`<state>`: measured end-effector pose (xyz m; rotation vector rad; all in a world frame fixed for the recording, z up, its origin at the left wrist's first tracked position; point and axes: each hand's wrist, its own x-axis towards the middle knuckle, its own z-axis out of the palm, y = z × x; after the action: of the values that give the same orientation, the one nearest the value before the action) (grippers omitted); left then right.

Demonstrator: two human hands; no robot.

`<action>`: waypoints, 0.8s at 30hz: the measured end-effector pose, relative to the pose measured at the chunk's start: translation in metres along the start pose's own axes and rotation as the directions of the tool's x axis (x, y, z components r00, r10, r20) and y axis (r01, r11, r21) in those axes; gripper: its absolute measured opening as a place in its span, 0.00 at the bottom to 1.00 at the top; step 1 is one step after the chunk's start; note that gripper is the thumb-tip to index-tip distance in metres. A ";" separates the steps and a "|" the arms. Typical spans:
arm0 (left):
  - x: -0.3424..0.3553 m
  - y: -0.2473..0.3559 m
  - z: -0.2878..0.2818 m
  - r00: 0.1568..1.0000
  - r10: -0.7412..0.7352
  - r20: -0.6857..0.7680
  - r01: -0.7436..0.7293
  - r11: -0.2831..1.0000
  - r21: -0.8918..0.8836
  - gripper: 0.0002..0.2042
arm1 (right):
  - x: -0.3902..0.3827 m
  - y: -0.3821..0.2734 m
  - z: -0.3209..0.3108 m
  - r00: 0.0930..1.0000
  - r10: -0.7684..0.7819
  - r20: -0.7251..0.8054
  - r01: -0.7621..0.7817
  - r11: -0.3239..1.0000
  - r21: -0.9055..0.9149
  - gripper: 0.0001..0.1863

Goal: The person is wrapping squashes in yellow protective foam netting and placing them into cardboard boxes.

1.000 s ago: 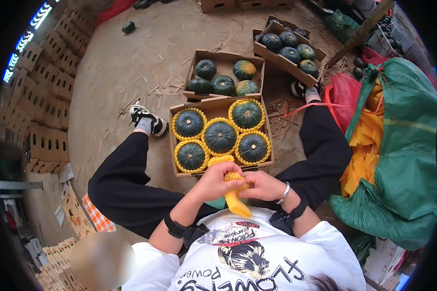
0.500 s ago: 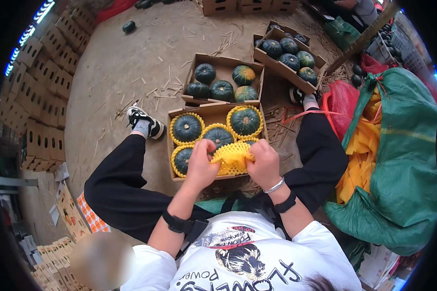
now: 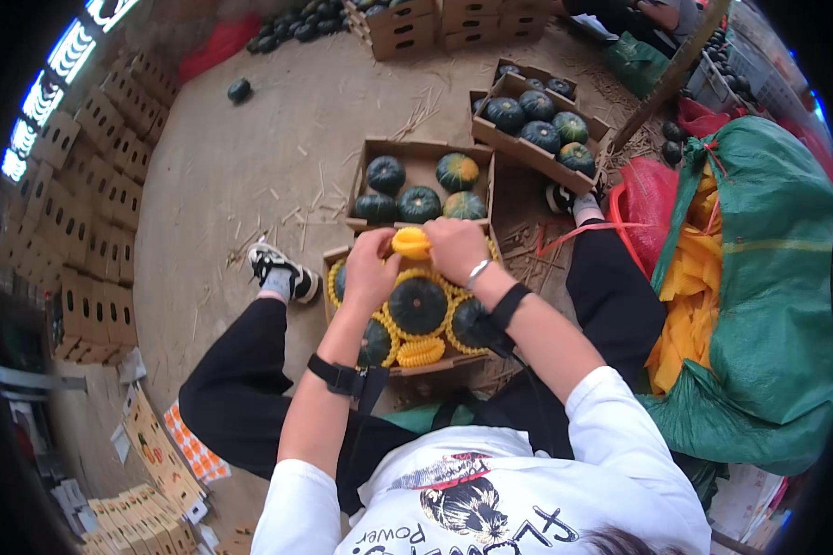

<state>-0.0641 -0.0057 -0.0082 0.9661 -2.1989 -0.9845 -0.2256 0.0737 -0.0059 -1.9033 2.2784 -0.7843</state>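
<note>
My left hand point(image 3: 371, 268) and my right hand point(image 3: 459, 251) pinch a folded yellow foam net point(image 3: 411, 243) from both sides, over the far part of the near cardboard box point(image 3: 440, 365). Beneath my wrists sits a dark green pumpkin point(image 3: 418, 306), ringed by yellow netting in the middle of that box. More netted pumpkins lie around it, partly hidden by my hands and forearms. Another folded foam net point(image 3: 421, 352) is tucked at the box's near side, between two pumpkins.
Touching the far side is a second box point(image 3: 424, 149) of bare pumpkins. Farther right stands another pumpkin box point(image 3: 565, 172). A green sack point(image 3: 777, 277) spills yellow foam nets point(image 3: 690, 287) beside my right leg. Stacked cartons point(image 3: 93, 194) line the left. A person point(image 3: 662, 14) sits at the far right.
Both hands have moved away from me, from the box's near side to its far side. A folded net now sits at the near side, and my hands hold a compact folded one.
</note>
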 end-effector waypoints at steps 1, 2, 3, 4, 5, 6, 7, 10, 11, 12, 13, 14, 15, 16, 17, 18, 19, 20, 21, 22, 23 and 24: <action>0.004 -0.010 -0.002 1.000 -0.003 -0.022 0.005 0.999 0.047 0.16 | 0.007 0.000 0.009 0.995 -0.089 0.037 0.093 0.989 -0.113 0.04; 0.005 -0.019 -0.004 0.999 -0.008 -0.040 0.012 0.996 0.093 0.15 | 0.011 -0.001 0.021 0.982 -0.166 0.088 0.182 0.958 -0.222 0.03; 0.008 -0.017 -0.002 0.998 0.028 -0.052 -0.021 0.993 0.119 0.15 | 0.010 -0.002 0.038 0.979 -0.165 0.119 0.191 0.948 -0.255 0.03; 0.008 -0.017 0.001 0.998 0.050 -0.034 -0.047 0.993 0.107 0.15 | 0.006 -0.004 0.053 0.975 -0.161 0.152 0.200 0.936 -0.290 0.03; 0.008 -0.019 0.006 0.995 0.104 -0.001 -0.103 0.983 0.151 0.14 | 0.004 -0.004 0.065 0.989 -0.060 0.136 0.087 0.975 -0.203 0.04; 0.008 -0.021 0.009 0.987 0.160 0.031 -0.163 0.967 0.194 0.14 | 0.003 -0.004 0.072 0.992 0.041 0.122 -0.027 0.993 -0.112 0.04; 0.007 -0.020 0.011 0.981 0.180 0.067 -0.190 0.957 0.217 0.13 | 0.005 -0.002 0.074 0.993 0.052 0.109 -0.035 0.988 -0.152 0.04; 0.005 -0.032 0.019 0.957 0.247 0.154 -0.282 0.920 0.273 0.10 | 0.006 -0.006 0.054 0.981 -0.003 0.193 0.055 0.963 -0.264 0.06; 0.007 -0.035 0.026 0.955 0.242 0.170 -0.279 0.928 0.249 0.10 | 0.008 -0.001 0.038 0.953 0.061 0.298 -0.010 0.985 -0.170 0.08; 0.009 -0.038 0.033 0.955 0.234 0.184 -0.273 0.935 0.227 0.10 | 0.010 0.012 0.017 0.973 0.046 0.226 -0.077 0.989 0.129 0.09; 0.011 -0.040 0.036 0.962 0.191 0.195 -0.235 0.944 0.233 0.09 | 0.012 0.033 0.003 0.980 0.195 0.040 -0.198 0.934 0.297 0.12; 0.013 -0.042 0.038 0.970 0.139 0.200 -0.187 0.951 0.246 0.09 | 0.014 0.059 -0.007 0.929 0.354 -0.112 -0.261 0.837 0.481 0.14; 0.016 -0.037 0.042 0.968 0.108 0.226 -0.161 0.959 0.233 0.09 | 0.016 0.103 -0.009 0.807 0.578 -0.118 -0.315 0.591 0.743 0.21; 0.020 -0.031 0.047 0.962 0.083 0.260 -0.142 0.967 0.214 0.09 | 0.014 0.152 -0.009 0.644 0.764 -0.048 -0.266 0.282 0.922 0.29; 0.019 -0.033 0.048 0.959 0.094 0.268 -0.153 0.966 0.209 0.09 | 0.012 0.190 -0.007 0.492 0.842 0.224 -0.228 -0.124 0.966 0.39; 0.019 -0.037 0.049 0.957 0.106 0.271 -0.165 0.965 0.205 0.09 | 0.013 0.222 -0.006 0.363 0.783 0.506 -0.114 -0.501 0.858 0.49; 0.016 -0.041 0.046 0.954 0.091 0.287 -0.153 0.968 0.200 0.09 | 0.018 0.244 -0.002 0.316 0.776 0.546 -0.069 -0.555 0.829 0.57; 0.014 -0.041 0.043 0.955 0.091 0.283 -0.148 0.971 0.187 0.09 | 0.027 0.260 0.001 0.274 0.760 0.589 -0.027 -0.606 0.795 0.66; 0.014 -0.040 0.039 0.959 0.060 0.277 -0.119 0.973 0.200 0.09 | 0.035 0.272 0.007 0.336 0.789 0.514 0.030 -0.555 0.832 0.69; 0.023 -0.024 0.058 0.950 0.079 0.302 -0.131 0.979 0.157 0.09 | 0.022 0.332 0.000 0.310 0.795 0.522 0.122 -0.577 0.807 0.66; 0.019 -0.024 0.053 0.957 0.063 0.282 -0.115 0.978 0.172 0.09 | 0.035 0.329 0.007 0.310 0.813 0.494 0.164 -0.557 0.814 0.61; 0.016 -0.024 0.050 0.961 0.035 0.273 -0.089 0.977 0.191 0.09 | 0.045 0.326 0.014 0.306 0.832 0.463 0.209 -0.533 0.820 0.57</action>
<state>-0.0995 -0.0095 -0.0532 0.8870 -2.5806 -0.9213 -0.5245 0.0601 -0.1437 0.6852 0.9465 -2.1815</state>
